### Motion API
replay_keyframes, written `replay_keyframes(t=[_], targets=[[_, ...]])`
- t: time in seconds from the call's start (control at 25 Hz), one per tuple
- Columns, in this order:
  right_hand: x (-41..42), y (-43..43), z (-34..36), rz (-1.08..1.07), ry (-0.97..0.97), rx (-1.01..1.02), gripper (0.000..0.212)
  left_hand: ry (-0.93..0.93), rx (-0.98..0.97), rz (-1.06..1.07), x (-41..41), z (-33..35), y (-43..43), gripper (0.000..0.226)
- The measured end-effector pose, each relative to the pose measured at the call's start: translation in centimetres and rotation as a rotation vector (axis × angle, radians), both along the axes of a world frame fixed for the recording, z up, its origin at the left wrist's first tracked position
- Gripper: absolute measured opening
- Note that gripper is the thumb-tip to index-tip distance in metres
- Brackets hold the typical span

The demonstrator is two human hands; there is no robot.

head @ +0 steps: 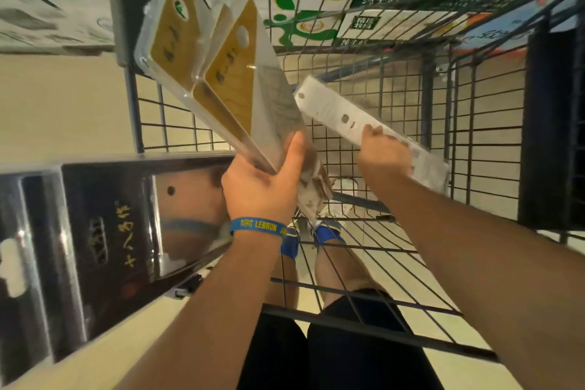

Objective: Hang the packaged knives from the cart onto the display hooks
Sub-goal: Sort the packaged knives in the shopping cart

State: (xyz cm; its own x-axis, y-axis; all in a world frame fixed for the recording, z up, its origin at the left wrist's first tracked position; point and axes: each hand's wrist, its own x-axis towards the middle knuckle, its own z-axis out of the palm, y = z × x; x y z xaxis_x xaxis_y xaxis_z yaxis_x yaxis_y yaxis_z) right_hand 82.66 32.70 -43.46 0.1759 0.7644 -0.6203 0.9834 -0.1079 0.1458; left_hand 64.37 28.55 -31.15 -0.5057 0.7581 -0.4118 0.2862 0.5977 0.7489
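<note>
Head view: motion blur smears the print on every package, and the black boxed cleaver (pixel 110 237) at the left is cut off by the frame edge. The person's legs show through the mesh of the wire cart (pixel 364 288). The left hand (pixel 262 187), thumb and fingers curled, grips the lower end of a fanned stack of packaged knives (pixel 221 73) raised above the cart. The right hand (pixel 383 152) clasps one white-backed package (pixel 332 111) just beside the stack.

Entry: wire cart (pixel 380 333), dark mesh base and sides, standing on a beige floor (pixel 63 104). We recorded one boxed knife (pixel 126 231), a cleaver in black clear-fronted packaging, lying at its left edge. We could not tell whether it rested on the mesh.
</note>
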Motion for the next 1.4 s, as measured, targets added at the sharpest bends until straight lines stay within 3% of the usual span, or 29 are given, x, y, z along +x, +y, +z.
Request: replay_keyframes(t=[0.2,0.32,0.48,0.56,0.64,0.8,0.92,1.04,1.12,1.2,1.32,1.4], targets=[[0.1,3.5,4.5,-0.85,0.432,0.261,0.013,-0.046,-0.044,0.093,0.1,-0.2,0.1,0.04],[0.7,3.3,6.4,-1.118,0.646,0.374,0.026,-0.051,-0.06,0.091,0.1,-0.2,0.1,0.045],[1.5,3.3,8.9,-1.426,1.037,0.376,0.042,-0.109,-0.055,0.114,0.5,-0.1,0.0,0.05],[0.6,3.9,9.8,-1.377,1.182,0.346,0.053,-0.132,-0.034,0.132,1.0,0.3,0.1,0.051],[-1.1,4.5,10.9,-1.152,1.147,0.315,0.055,-0.152,0.004,0.124,1.5,0.4,0.7,0.043],[-4.3,5.3,11.5,-0.891,1.139,0.299,0.02,-0.262,0.104,0.013,2.3,1.1,2.4,0.021],[-5.5,5.9,11.2,-0.96,1.247,0.48,0.022,-0.108,0.178,-0.204,3.4,1.7,3.1,0.03],[-4.3,7.7,10.7,-1.054,1.2,0.569,0.026,-0.12,0.183,-0.217,4.0,1.7,3.3,0.028],[-2.3,8.7,10.7,-1.348,1.218,0.651,0.022,-0.135,0.183,-0.138,3.5,1.5,2.9,0.025],[-0.3,8.3,11.4,-1.593,1.382,0.725,0.024,-0.15,0.179,0.033,2.5,1.3,2.7,0.035],[-0.7,6.8,12.6,-1.477,1.62,0.61,0.034,-0.124,0.145,0.223,1.6,1.3,3.7,0.042],[-3.3,6.5,13.4,-1.225,1.484,0.491,0.037,-0.103,0.103,0.189,1.9,1.9,4.3,0.037]])
